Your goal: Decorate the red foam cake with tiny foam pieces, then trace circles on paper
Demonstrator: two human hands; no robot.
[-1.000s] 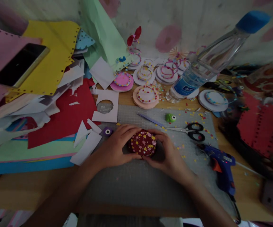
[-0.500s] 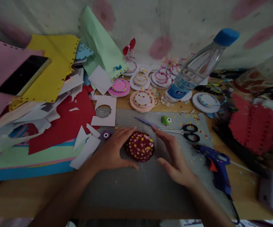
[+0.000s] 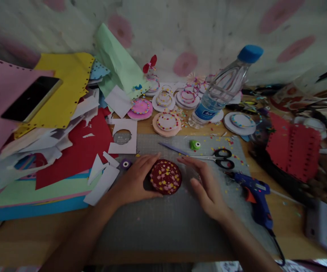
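A round dark red paper piece dotted with small yellow and pink shapes lies on the grey cutting mat. My left hand cups its left side, thumb and fingers curled against the rim. My right hand hovers just right of it with fingers stretched out and apart, holding nothing. Black-handled scissors lie just beyond my right hand, and a blue glue gun rests to its right.
Stacked coloured paper sheets with a phone on top fill the left. Round decorated paper discs and a water bottle stand behind the mat. A green punch, a purple punch and red perforated paper lie around.
My right hand has let go of the red round piece and drawn off to the right with its fingers spread. My left hand stays against it. The view has tilted up slightly.
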